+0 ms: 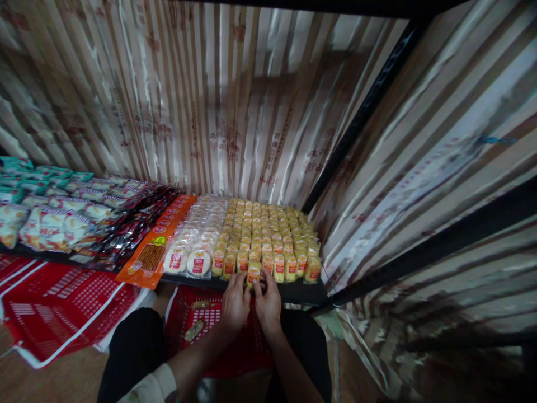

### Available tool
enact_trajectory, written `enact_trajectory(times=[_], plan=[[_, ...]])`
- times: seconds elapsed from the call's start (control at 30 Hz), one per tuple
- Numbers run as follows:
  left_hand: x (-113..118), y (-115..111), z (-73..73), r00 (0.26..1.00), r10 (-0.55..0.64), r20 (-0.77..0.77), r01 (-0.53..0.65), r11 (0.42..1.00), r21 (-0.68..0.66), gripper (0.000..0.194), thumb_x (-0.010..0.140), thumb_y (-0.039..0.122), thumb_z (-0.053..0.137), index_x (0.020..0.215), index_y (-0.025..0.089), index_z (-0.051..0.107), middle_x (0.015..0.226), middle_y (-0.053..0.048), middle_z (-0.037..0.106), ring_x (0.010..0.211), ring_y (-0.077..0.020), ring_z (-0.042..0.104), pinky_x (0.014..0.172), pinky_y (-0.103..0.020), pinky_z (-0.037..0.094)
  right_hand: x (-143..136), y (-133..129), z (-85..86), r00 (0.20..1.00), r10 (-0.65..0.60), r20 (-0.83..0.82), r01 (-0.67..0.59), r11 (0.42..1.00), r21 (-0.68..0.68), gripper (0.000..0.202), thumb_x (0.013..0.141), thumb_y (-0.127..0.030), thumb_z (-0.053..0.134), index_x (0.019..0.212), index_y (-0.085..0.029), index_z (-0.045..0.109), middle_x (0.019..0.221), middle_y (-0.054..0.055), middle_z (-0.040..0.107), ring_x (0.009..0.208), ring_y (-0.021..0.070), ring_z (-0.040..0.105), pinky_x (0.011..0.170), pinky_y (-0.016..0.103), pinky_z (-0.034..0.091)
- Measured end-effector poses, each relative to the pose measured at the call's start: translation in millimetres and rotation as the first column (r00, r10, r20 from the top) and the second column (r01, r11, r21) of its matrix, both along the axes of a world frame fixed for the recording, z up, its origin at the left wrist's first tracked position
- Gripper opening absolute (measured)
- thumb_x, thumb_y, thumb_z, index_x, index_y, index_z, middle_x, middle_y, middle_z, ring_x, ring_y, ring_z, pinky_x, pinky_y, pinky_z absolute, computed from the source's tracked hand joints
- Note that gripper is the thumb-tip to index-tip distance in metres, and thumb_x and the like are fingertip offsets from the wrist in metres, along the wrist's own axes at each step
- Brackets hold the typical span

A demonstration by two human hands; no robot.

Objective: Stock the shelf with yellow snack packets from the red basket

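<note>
Both my hands meet at the front edge of a low black shelf [289,290]. Between the fingertips of my left hand [235,299] and my right hand [267,299] stands a small yellow wrapped snack cake [253,272] with a red and orange label. My fingers close on its two sides. It sits just in front of the dense rows of matching yellow snack cakes [268,238], which stand upright on the shelf. Below my hands, between my knees, is a red plastic basket [176,330] with a couple of small wrapped pieces [195,330] in it.
Left of the cakes lie round white wrapped crackers [198,262], an orange snack packet [153,246], dark shiny packets [134,224] and white-and-teal bags [59,215]. Another red basket [62,302] stands at lower left. Striped sheeting [235,112] and a black post [364,112] bound the shelf.
</note>
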State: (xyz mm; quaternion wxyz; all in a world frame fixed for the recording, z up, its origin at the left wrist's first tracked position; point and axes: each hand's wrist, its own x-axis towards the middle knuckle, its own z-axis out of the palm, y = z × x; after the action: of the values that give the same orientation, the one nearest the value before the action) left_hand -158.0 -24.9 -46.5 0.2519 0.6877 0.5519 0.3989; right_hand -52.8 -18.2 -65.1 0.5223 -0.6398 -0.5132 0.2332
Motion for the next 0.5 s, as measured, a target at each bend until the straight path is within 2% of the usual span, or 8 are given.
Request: enact_trajectory(times=[0.3,0.5], plan=[[1.5,15.8,-20.2,0.985,-0.012,-0.173,0.03,0.994,0.102,0.045,0.084,0.015,0.034,0.125,0.008,0.051,0.121,-0.015,0.059,0.113,-0.0219,0.054,0.097,-0.037,0.046,2.2,14.9,-6.4,0.958,-0.102,0.269,0.066,0.988,0.141,0.041,0.086,-0.038,0.041,0.116,-0.016,0.055,0.114,0.014,0.058,0.107,0.025,0.052,0.092,0.045,0.043],[1.8,19.1,-26.2,0.986,-0.024,-0.166,0.055,0.981,0.184,0.045,0.087,0.015,0.029,0.128,0.009,0.048,0.125,-0.014,0.057,0.118,-0.0191,0.051,0.1,-0.035,0.043,-0.8,14.7,-7.3,0.936,-0.147,0.32,0.096,0.981,0.169,0.041,0.088,-0.039,0.037,0.116,-0.015,0.054,0.111,0.013,0.059,0.106,0.0244,0.051,0.093,0.044,0.04]])
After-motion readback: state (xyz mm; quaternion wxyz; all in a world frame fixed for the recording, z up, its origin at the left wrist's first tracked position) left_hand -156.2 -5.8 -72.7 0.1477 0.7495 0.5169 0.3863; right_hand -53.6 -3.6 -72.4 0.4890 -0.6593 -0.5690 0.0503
